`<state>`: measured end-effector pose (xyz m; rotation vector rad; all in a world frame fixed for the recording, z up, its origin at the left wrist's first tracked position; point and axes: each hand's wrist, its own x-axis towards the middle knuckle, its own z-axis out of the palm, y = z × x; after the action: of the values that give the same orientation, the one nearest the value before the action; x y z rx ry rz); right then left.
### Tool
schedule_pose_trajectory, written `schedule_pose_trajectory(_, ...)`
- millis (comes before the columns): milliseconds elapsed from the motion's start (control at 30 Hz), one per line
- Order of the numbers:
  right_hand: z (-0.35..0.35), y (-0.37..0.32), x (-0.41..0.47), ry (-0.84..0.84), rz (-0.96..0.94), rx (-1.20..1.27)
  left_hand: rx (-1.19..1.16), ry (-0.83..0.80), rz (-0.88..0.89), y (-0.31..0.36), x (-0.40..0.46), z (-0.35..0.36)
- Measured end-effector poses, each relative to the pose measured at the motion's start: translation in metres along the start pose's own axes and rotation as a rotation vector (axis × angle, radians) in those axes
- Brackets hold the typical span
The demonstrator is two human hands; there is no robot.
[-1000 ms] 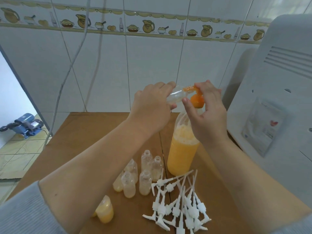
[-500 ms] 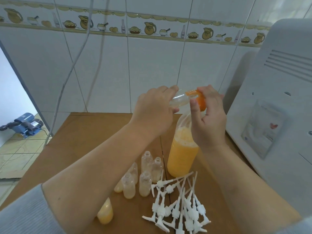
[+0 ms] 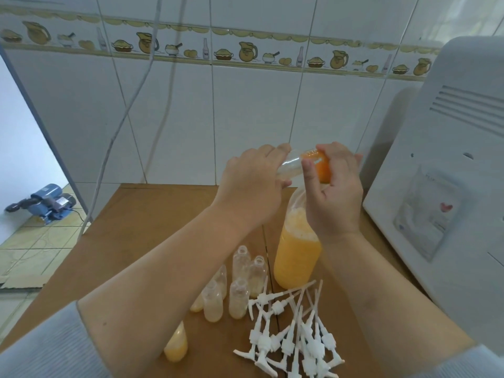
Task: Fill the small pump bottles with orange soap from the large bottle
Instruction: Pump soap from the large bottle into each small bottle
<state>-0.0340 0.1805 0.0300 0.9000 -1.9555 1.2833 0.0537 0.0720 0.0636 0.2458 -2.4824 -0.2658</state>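
Observation:
My left hand [image 3: 251,184] grips a small clear bottle [image 3: 290,166], held almost level above the table with its mouth to the right. My right hand [image 3: 335,197] holds an orange funnel-like piece [image 3: 319,165] against that mouth, thumb across its front. Directly below stands the large bottle [image 3: 297,257], about half full of orange soap with foam on top; its neck is hidden behind my right hand. Several small open bottles [image 3: 240,293] stand beside it. One small bottle with orange soap [image 3: 176,347] sits nearer me, partly behind my left forearm.
A heap of white pump heads [image 3: 294,339] lies on the brown table [image 3: 152,219] in front of the large bottle. A white appliance [image 3: 450,186] fills the right side. Cables [image 3: 131,105] hang along the tiled wall. A blue pump [image 3: 46,201] sits on the floor at left.
My right hand has turned the orange piece at the small bottle's mouth and its thumb now lies across it. My left hand keeps the bottle in about the same place.

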Motion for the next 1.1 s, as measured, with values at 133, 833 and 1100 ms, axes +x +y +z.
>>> schedule_pose_trajectory(133,-0.006,-0.003,0.005,-0.046,-0.022,-0.003,0.007,-0.014,0.002,-0.003,0.001,-0.006)
schedule_pose_trajectory(833,-0.002,-0.002,0.01,0.012,-0.084,-0.047,-0.034,0.033,0.063,-0.008,0.005,0.0)
schedule_pose_trajectory(1100,0.002,0.001,0.007,-0.018,-0.051,-0.036,-0.015,0.022,0.067,-0.01,0.005,0.004)
